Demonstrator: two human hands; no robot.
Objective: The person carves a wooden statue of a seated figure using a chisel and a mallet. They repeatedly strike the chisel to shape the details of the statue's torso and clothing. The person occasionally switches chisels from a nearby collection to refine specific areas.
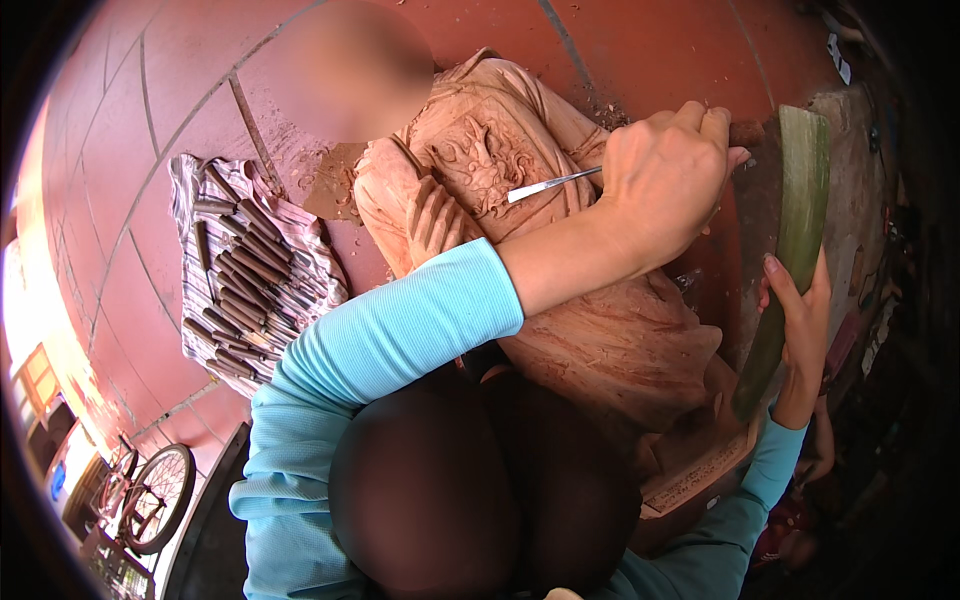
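Carved wood fills the middle of the view: a pale reddish wooden sculpture (490,160) with raised flame-like relief, lying on the red tiled floor (150,120). Over its far right part the left hand (665,175) is closed in a fist round a chisel (550,185), whose flat steel blade points left onto the relief. To the right, the right hand (800,320) has its fingers wrapped about a long, flat green wooden mallet (795,240) that stands nearly upright just beside the carving. Both forearms wear light blue sleeves (400,335). Left of the sculpture, a striped cloth (200,190) spread on the floor carries rows of dark-handled carving tools (250,280). Near left, at the rim, a bicycle wheel (155,500) shows.
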